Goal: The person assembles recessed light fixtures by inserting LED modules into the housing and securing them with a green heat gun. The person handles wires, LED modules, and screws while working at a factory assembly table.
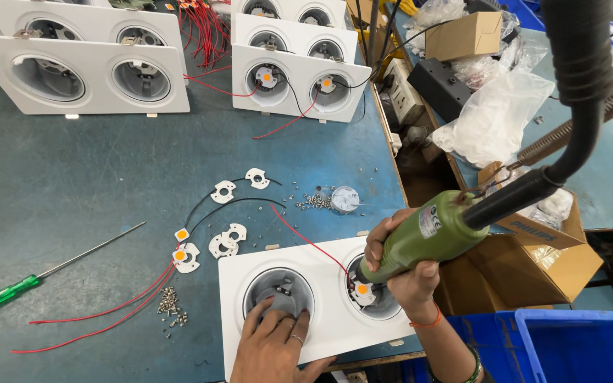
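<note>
On the blue workbench's near edge, a white twin-hole lamp housing (324, 284) is lying flat. The right hand (406, 273) is gripping a green powered screwdriver (427, 237), its tip pressing down on the small LED plate (362, 291) in the right-hand hole. The left hand (274, 344) is resting open, fingers spread across the left hole. A red wire (306, 237) is trailing over the housing; loose screws (170, 305), white holders (227, 241) and a green-handled screwdriver (1, 296) are lying just beside it.
</note>
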